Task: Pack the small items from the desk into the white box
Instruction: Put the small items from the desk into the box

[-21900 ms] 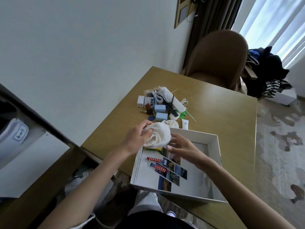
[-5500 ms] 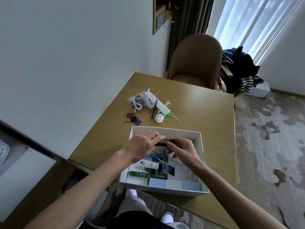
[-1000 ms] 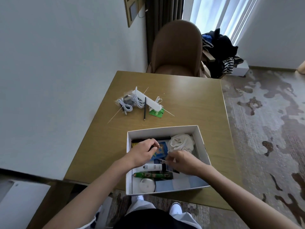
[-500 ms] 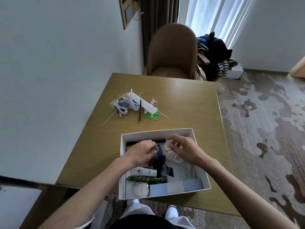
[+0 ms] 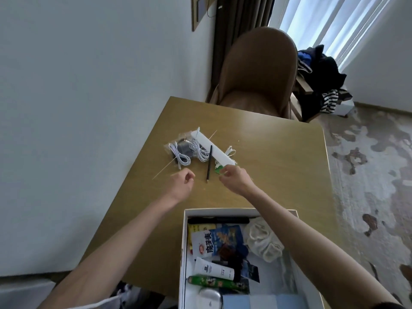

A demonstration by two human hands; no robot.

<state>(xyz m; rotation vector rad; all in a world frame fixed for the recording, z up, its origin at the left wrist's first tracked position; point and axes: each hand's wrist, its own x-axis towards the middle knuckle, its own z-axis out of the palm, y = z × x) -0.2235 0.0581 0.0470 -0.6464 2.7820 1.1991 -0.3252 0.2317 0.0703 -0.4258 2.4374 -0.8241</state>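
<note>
Wood-toned desk [image 5: 278, 152] carries a white box [image 5: 182, 253] at its near edge, open. Inside: a white tube [image 5: 214, 270], a green tube [image 5: 214, 282], a blue-and-white snack packet [image 5: 214, 241], a black comb [image 5: 219, 220] along the far wall, and a crumpled white cloth [image 5: 263, 241] at the far right corner. Unpacked items lie toward the desk's left edge: coiled white cables [image 5: 189, 150], a long white bar [image 5: 214, 150], a black pencil [image 5: 209, 163], a thin wooden stick [image 5: 163, 170]. Left hand [image 5: 181, 182] hovers over the desk, fingers loosely curled, holding nothing visible. Right hand [image 5: 234, 178] pinches a green item [image 5: 219, 170] beside the bar's near end; contact appears made, grip not fully clear.
</note>
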